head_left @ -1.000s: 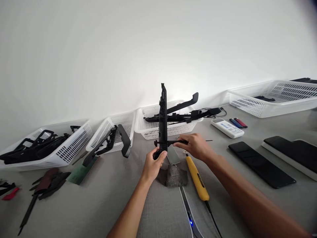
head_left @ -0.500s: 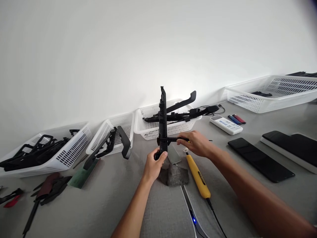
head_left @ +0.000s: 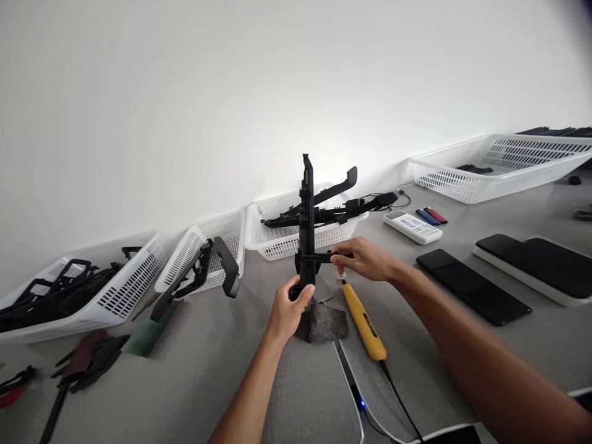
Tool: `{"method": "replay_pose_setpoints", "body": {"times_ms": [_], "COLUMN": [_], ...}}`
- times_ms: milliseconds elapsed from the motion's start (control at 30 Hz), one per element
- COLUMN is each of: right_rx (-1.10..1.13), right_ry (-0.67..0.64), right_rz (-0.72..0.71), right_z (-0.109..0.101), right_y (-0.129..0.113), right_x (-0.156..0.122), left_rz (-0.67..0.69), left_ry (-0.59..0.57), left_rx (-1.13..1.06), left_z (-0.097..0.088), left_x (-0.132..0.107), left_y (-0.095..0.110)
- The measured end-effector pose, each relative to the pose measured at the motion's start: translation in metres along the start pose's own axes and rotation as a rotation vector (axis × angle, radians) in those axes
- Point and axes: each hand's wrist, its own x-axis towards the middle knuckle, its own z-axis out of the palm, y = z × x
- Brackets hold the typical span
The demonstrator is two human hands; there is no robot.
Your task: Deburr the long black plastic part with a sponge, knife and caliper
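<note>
Our left hand (head_left: 289,308) clasped the upright black frame (head_left: 305,216) at its foot | right hand (head_left: 365,259) pinched a crossbar (head_left: 324,257) against it, fit seemingly unfinished | yellow tool (head_left: 363,320) lay untouched mid-desk.

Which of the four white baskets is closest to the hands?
The basket straight behind the upright black part in the left hand; the right hand pinches a black bar across that part. The other three stand farther to the sides.

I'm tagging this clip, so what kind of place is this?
Likely a parts-assembly workbench: white baskets hold black plastic parts, a yellow corded tool lies on the table, the left hand grips an upright black part, the right hand a thin crosspiece on it.
</note>
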Motion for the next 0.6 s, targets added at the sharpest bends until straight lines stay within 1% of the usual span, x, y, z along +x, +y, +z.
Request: {"method": "replay_pose_setpoints", "body": {"times_ms": [133,300,367,500,533,600], "right_rx": [-0.001,0.013,0.055,0.154,0.158,0.149], "right_ry": [0.001,-0.001,0.074,0.361,0.398,0.397], "right_rz": [-0.009,0.003,0.007,-0.013,-0.015,-0.018], "right_z": [0.0,0.0,-0.001,-0.002,-0.001,0.002], "right_y": [0.0,0.001,0.001,0.004,0.004,0.004], "right_x": [0.0,0.0,0.0,-0.001,-0.001,-0.001], "left_rz": [0.008,0.017,0.062,0.179,0.188,0.191], "left_ry": [-0.015,-0.076,-0.118,-0.207,-0.229,-0.259], "left_rx": [-0.002,-0.038,-0.087,-0.19,-0.229,-0.311], "left_z": [0.001,0.004,0.004,0.003,0.002,0.001], "left_x": [0.0,-0.002,-0.004,-0.008,-0.008,-0.008], "left_y": [0.001,0.005,0.009,0.02,0.022,0.024]}}
